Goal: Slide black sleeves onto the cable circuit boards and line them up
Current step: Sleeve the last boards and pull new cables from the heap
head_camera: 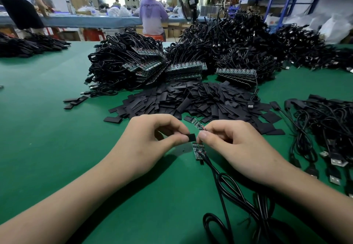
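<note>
My left hand pinches a small black sleeve between thumb and forefinger. My right hand pinches a cable circuit board at its wire end, the board pointing up and to the left, just above the sleeve. A second bare circuit board lies on the green table below my fingers, its black cable running toward me. A heap of loose black sleeves spreads just beyond my hands.
Stacks of bare boards with coiled cables pile up behind the sleeves. More cables with USB plugs lie at the right. Two people work at a far bench, beside a standing fan.
</note>
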`<state>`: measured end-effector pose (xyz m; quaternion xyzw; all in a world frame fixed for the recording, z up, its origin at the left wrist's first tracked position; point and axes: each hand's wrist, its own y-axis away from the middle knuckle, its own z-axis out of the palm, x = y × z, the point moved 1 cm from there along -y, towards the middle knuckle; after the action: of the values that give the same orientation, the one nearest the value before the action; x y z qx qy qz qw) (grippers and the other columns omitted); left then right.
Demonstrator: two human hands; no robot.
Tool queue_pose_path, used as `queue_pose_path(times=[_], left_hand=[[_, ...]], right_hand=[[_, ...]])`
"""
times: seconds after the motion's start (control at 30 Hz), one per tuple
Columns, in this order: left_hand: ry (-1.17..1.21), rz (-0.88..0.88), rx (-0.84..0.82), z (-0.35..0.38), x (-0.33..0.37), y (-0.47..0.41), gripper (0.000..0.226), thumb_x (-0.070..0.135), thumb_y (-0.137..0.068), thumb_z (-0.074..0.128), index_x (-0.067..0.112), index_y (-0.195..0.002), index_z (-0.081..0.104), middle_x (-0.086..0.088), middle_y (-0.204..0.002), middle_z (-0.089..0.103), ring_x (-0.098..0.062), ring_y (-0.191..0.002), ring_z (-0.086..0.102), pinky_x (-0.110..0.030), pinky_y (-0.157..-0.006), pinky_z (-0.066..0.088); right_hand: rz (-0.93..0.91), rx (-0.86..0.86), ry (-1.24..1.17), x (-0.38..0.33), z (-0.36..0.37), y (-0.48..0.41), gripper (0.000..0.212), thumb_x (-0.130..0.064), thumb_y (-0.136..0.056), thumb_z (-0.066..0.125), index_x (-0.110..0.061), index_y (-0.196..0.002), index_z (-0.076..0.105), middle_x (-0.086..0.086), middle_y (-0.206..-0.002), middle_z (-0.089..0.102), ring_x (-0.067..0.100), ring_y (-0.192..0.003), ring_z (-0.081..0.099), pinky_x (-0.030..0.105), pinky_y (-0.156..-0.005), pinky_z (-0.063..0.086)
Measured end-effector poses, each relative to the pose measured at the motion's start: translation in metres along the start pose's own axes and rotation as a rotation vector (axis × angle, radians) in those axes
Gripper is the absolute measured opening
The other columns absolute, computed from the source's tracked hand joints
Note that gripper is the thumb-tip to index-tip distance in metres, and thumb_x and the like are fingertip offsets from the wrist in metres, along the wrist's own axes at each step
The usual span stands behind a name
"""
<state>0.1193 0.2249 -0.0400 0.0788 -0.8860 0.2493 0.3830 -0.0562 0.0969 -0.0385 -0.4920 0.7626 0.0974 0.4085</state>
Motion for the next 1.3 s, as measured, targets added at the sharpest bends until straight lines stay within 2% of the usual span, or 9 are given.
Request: queue_pose_path(times=[0.2,0.3,0.37,0.47,0.53,0.63,0.8,1.03,1.3], left_hand=[[0.204,0.030,-0.040,0.009,0.008,0.004,0.011,0.019,-0.084,0.081,0.028,-0.090,0.078,0.003,-0.082,0.076,-0.018,-0.077,0.071,-0.031,-0.074,0.058],[0.000,0.184,0.025,0.007,0.012,0.006,0.024,0.040,-0.076,0.083,0.029,-0.096,0.079,0.011,-0.083,0.072,-0.015,-0.078,0.066,-0.030,-0.071,0.054],[-0.130,0.276,0.048,0.006,0.015,0.007,0.028,0.043,-0.075,0.084,0.028,-0.098,0.079,0.014,-0.085,0.069,-0.010,-0.079,0.064,-0.027,-0.071,0.052],[-0.163,0.299,0.094,0.004,0.015,0.007,0.019,0.034,-0.079,0.084,0.026,-0.096,0.081,0.012,-0.085,0.070,-0.008,-0.079,0.065,-0.029,-0.070,0.052],[-0.140,0.273,0.119,0.001,0.015,0.006,0.018,0.031,-0.079,0.085,0.026,-0.096,0.082,0.012,-0.086,0.072,-0.008,-0.080,0.067,-0.029,-0.070,0.053],[-0.069,0.201,0.160,-0.004,0.010,0.004,0.019,0.026,-0.078,0.086,0.025,-0.096,0.082,0.011,-0.087,0.076,-0.009,-0.080,0.069,-0.029,-0.071,0.055],[-0.019,0.133,0.206,-0.010,0.003,0.002,0.018,0.030,-0.076,0.083,0.026,-0.093,0.083,0.013,-0.083,0.075,-0.008,-0.077,0.070,-0.023,-0.071,0.055],[-0.036,0.170,0.149,-0.009,0.005,0.002,0.015,0.027,-0.078,0.084,0.028,-0.093,0.082,0.011,-0.084,0.075,-0.011,-0.081,0.070,-0.018,-0.071,0.052],[-0.054,0.219,0.067,-0.011,0.007,0.003,0.016,0.027,-0.077,0.084,0.024,-0.093,0.083,0.011,-0.087,0.076,-0.010,-0.082,0.070,-0.015,-0.075,0.048]], right_hand=[[0.009,-0.051,-0.247,0.001,0.005,0.000,0.037,-0.048,-0.090,0.061,-0.012,-0.088,0.069,0.013,-0.065,0.044,0.018,-0.062,0.032,0.039,-0.061,0.026],[0.039,-0.054,-0.332,0.001,0.005,-0.001,0.033,-0.048,-0.089,0.062,-0.018,-0.091,0.074,0.032,-0.071,0.055,0.021,-0.066,0.037,0.043,-0.063,0.029],[0.049,-0.055,-0.352,0.002,0.006,-0.001,0.029,-0.047,-0.088,0.062,-0.022,-0.092,0.075,0.031,-0.072,0.057,0.021,-0.067,0.038,0.045,-0.062,0.029],[0.035,-0.068,-0.319,0.000,0.007,-0.001,0.034,-0.051,-0.088,0.061,-0.020,-0.091,0.073,0.025,-0.069,0.054,0.021,-0.066,0.037,0.050,-0.059,0.031],[0.012,-0.065,-0.291,0.000,0.005,0.000,0.038,-0.055,-0.090,0.056,-0.021,-0.091,0.073,0.020,-0.065,0.049,0.018,-0.063,0.037,0.040,-0.058,0.030],[0.047,-0.009,-0.321,0.002,-0.002,0.000,0.045,-0.055,-0.096,0.044,-0.021,-0.084,0.071,-0.005,-0.058,0.034,0.013,-0.055,0.030,0.026,-0.050,0.027],[0.018,-0.058,-0.122,-0.001,-0.006,0.000,0.038,-0.050,-0.095,0.046,-0.023,-0.073,0.061,-0.009,-0.058,0.036,0.010,-0.054,0.032,0.023,-0.053,0.026],[0.019,-0.113,-0.053,-0.003,-0.008,0.003,0.039,-0.049,-0.098,0.046,-0.024,-0.071,0.058,-0.003,-0.061,0.033,0.012,-0.056,0.031,0.036,-0.058,0.026],[0.010,-0.187,0.006,-0.001,-0.009,0.004,0.041,-0.046,-0.103,0.048,-0.025,-0.068,0.055,-0.005,-0.061,0.031,0.011,-0.056,0.030,0.038,-0.057,0.026]])
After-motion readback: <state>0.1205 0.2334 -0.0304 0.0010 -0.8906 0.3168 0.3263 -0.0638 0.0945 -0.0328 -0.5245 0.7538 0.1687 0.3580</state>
